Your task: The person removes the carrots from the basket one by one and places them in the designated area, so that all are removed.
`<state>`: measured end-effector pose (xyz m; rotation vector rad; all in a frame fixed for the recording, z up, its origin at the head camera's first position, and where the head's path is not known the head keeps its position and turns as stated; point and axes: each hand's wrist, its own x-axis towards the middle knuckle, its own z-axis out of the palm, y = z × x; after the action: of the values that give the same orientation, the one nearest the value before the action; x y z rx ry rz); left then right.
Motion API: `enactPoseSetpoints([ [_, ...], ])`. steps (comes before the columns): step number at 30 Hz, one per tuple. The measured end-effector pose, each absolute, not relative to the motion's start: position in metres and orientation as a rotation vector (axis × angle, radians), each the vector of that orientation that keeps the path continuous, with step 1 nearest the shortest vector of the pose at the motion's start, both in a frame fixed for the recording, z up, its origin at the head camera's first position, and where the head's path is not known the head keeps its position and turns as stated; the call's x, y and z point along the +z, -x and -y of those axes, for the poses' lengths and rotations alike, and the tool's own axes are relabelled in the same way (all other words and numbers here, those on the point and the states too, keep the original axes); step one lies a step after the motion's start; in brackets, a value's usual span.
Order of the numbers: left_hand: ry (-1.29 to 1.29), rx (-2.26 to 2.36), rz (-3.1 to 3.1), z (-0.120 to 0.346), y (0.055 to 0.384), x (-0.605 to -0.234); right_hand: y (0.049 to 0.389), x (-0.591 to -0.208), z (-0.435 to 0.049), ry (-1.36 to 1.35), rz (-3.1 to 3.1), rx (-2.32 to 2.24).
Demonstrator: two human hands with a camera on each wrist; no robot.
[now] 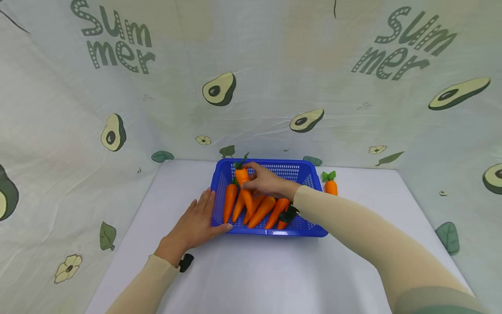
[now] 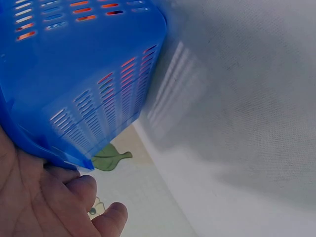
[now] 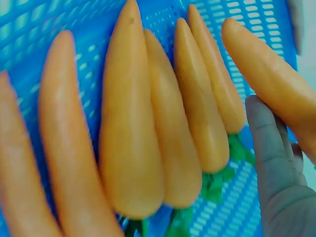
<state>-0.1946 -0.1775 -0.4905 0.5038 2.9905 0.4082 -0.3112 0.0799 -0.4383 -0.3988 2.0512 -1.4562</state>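
1. Carrot at head-view centre, tilted, leafy end up, over the other carrots in the blue basket
2. My right hand pinches it, thumb against fingers; upper right in right-wrist view
3. My left hand: fingers straight, gripping nothing, touching basket's left rim
4. Separate carrot on white table, right of centre
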Motion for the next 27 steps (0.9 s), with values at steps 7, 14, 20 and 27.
enactPoseSetpoints([
  [7,-0.513,0.424,-2.995,0.176,0.194,-0.489,0.303,-0.425,-0.116,0.37,-2.203,-1.437],
  [14,-0.485,0.432,-2.989,0.177,0.192,-0.491,0.295,-0.416,-0.144,0.35,-2.287,-1.446],
  [20,-0.487,0.438,-2.983,0.177,0.19,-0.491,0.291,-0.414,-0.168,0.335,-2.378,-1.431],
  [27,-0.489,0.424,-2.992,0.176,0.189,-0.488,0.288,-0.407,-0.192,0.29,-2.474,-1.392],
])
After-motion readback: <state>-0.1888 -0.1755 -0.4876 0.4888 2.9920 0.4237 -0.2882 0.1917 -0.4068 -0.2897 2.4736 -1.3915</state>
